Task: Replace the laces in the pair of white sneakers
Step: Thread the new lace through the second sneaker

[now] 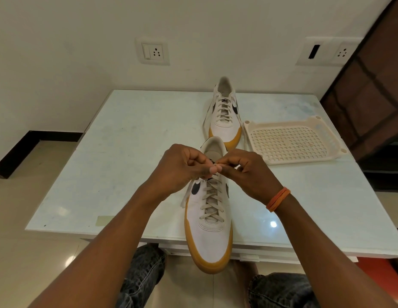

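A white sneaker with a gum sole (210, 243) lies on the table with its toe hanging over the near edge. Pale laces (211, 202) cross its eyelets. My left hand (182, 167) and my right hand (247, 171) meet above its tongue, and both pinch the lace ends between curled fingers. One flat lace end (186, 195) hangs down the shoe's left side. A second white sneaker (224, 121) stands farther back, laced, with loose ends trailing on its left.
A cream perforated plastic tray (291, 141) sits right of the far sneaker. The pale glass table top (127, 152) ends at a wall with two socket plates. A dark wooden cabinet (371, 96) stands at the right. My knees show below the table edge.
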Motion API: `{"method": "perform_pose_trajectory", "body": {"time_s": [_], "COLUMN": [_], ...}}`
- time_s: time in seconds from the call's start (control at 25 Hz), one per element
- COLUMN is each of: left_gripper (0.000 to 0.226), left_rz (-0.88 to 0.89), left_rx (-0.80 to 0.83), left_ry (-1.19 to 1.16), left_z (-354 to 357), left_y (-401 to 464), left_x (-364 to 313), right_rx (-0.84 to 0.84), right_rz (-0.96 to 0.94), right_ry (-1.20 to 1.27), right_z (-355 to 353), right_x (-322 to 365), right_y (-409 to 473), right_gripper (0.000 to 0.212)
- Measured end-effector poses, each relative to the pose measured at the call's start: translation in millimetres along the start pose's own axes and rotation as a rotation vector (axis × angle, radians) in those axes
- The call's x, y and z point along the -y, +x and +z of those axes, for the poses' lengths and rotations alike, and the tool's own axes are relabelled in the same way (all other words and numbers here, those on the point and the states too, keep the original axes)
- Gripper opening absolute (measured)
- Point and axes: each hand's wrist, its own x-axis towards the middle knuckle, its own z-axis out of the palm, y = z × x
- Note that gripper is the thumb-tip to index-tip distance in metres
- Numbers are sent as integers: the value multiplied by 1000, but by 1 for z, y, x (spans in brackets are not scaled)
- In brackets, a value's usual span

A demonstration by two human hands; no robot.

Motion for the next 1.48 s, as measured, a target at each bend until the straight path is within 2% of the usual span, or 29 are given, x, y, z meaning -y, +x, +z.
{"method": "perform_pose_trajectory", "body": {"time_s": [0.12, 0.2, 0.32, 0.44, 0.52, 0.6, 0.72, 0.92, 1.16, 1.32, 1.48], "left_gripper": [10, 10, 17, 18, 20, 19, 18, 16, 12, 15, 10], "left_rz": [-11, 34, 192, 192, 138, 29, -107, -120, -155, -135, -153], "left_rx": [-2, -64, -250, -350, -267, -183, -151, -121, -124, -155, -171], "left_ry": [54, 282, 605, 836, 929, 868, 666, 439, 397, 471, 372], "left_z": [4, 10, 25, 37, 41, 41, 38, 42, 43, 51, 50], "left_y": [4, 9, 14, 17, 18, 19, 23, 24, 27, 26, 28], "left_x": [5, 10, 21, 27, 28, 28, 32, 32, 39, 37, 48], "right_rx": [-16, -57, -149, -73, 22, 89, 143, 126, 81, 71, 20], "right_rz": [40, 166, 427, 624, 648, 658, 695, 691, 616, 590, 615], "right_ry": [10, 62, 100, 164, 170, 173, 206, 204, 169, 214, 274], "right_z": [-3, -10, -15, -13, -10, -9, -9, -6, -2, 0, 0], "right_x": [0, -5, -17, -22, -21, -20, -21, -19, -17, -13, -8], "right_y": [-1, -3, -5, -8, -11, -12, -14, -14, -16, -17, -17], "right_gripper": [23, 16, 11, 14, 13, 15, 14, 12, 11, 12, 14]}}
